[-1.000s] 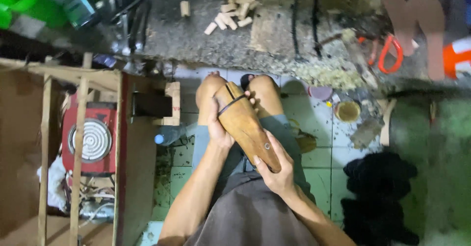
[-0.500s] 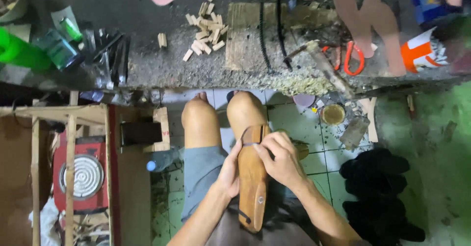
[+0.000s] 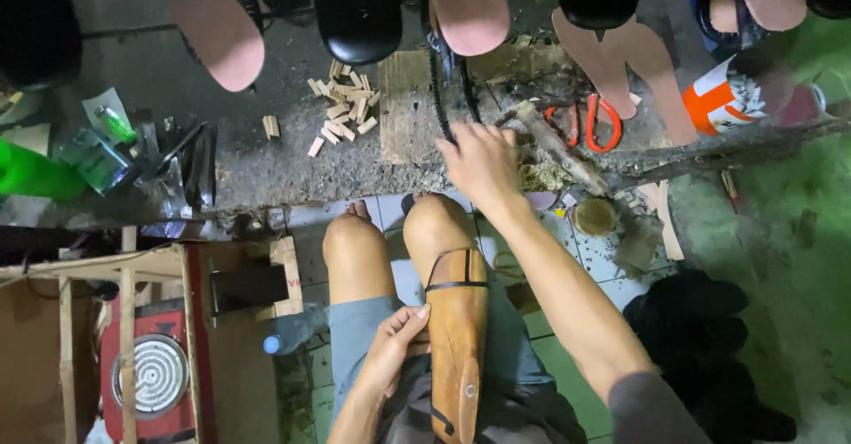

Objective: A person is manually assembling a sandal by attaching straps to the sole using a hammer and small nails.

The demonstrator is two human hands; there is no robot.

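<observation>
A wooden shoe last (image 3: 459,333) lies lengthwise on my lap, with a thin black strap (image 3: 455,282) looped across its front. My left hand (image 3: 397,345) grips the last's left side and steadies it on my thigh. Stretched forward over the edge of the low grey bench (image 3: 257,174), my right hand (image 3: 479,162) has its fingers spread and holds nothing. Its fingertips are at a black ribbed strip (image 3: 436,89) lying on a wooden board (image 3: 403,112). A worn stick-like tool (image 3: 558,150) lies just right of that hand.
On the bench are small wooden blocks (image 3: 341,112), orange-handled pliers (image 3: 592,120), pink insoles (image 3: 217,32), black shoes (image 3: 355,10) and an orange-white can (image 3: 727,94). A red electric hotplate (image 3: 158,373) sits lower left, a black cloth (image 3: 700,338) right, a round tin (image 3: 594,217) by my knee.
My right hand let go of the last and reached forward onto the bench. My left hand stayed on the last. The view tilted up toward the bench.
</observation>
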